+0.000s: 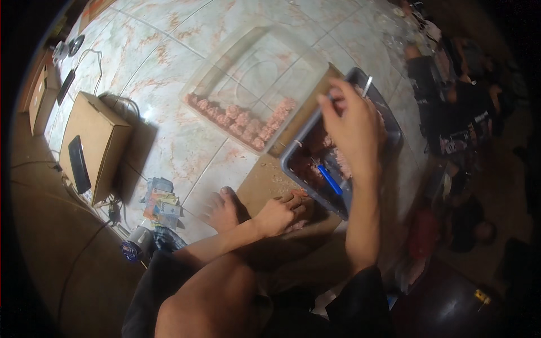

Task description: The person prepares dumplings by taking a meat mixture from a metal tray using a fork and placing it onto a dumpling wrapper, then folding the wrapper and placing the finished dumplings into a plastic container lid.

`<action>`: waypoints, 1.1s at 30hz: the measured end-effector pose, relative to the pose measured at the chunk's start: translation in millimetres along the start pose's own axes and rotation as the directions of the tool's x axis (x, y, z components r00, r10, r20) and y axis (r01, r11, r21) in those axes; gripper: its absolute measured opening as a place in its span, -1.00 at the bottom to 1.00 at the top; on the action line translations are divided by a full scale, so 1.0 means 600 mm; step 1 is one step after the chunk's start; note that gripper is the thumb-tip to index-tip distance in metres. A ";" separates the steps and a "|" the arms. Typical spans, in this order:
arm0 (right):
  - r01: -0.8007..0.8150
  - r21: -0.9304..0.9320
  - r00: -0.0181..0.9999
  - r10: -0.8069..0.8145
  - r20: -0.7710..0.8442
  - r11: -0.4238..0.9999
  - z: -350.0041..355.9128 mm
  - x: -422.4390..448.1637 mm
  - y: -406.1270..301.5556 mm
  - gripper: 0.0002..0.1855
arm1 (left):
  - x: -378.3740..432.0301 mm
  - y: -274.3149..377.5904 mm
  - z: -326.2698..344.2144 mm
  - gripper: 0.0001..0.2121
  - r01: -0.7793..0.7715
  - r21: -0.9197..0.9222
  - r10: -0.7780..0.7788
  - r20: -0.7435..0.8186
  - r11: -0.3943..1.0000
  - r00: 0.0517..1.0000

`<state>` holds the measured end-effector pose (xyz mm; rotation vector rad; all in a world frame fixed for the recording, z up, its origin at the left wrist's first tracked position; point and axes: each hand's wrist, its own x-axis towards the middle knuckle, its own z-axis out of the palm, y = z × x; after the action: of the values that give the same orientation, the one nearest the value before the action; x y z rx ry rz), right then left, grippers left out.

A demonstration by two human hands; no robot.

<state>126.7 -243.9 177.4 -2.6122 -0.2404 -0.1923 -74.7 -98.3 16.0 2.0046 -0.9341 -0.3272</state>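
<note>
My left hand (279, 214) rests with curled fingers on a brown cardboard sheet (263, 173). Pink crumbly material (297, 226) shows beneath its palm, and orange bits (299, 192) lie by its fingertips. Over a grey plastic tray (391, 122) is my right hand (351, 112), thumb and fingers bent; whether something small is between them is unclear. Pink crumbly mass (343, 162), a blue-handled tool (329, 179) and a metal utensil handle (367, 85) are in the tray. Beside it, a translucent plastic container (258, 67) holds rows of rough pink balls (241, 120) along two sides.
On the tiled floor (143, 84) at left stands a cardboard box (99, 131) with a dark device (79, 164) against it and cables around. Banknotes (162, 207) and a cylindrical tub (137, 245) lie near my bare foot (224, 211). Dark clutter fills the right edge.
</note>
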 end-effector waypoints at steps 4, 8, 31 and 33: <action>-0.317 -0.203 0.859 0.371 0.352 0.927 -0.011 -0.166 0.140 -0.63 | -0.012 -0.005 0.041 -0.44 -0.082 0.313 0.038 0.143 0.946 0.989; -0.325 -0.028 0.921 0.323 0.217 0.945 0.057 -0.275 0.168 -0.63 | 0.003 0.003 0.041 -0.47 -0.100 0.370 -0.015 0.297 0.924 0.955; -0.127 -0.241 0.866 0.226 0.446 0.962 0.028 -0.231 0.074 -0.76 | -0.003 0.028 -0.056 -0.69 0.403 -0.511 -0.382 0.151 0.760 0.912; -0.145 -0.207 0.877 0.223 0.425 0.967 0.018 -0.226 0.093 -0.76 | -0.015 -0.013 0.027 -0.69 0.041 -0.149 -0.019 0.143 0.988 0.989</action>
<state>6.9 -304.3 117.4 -2.7980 -0.1313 0.4830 -85.7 -98.8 -0.8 1.8759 -0.9382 -0.5477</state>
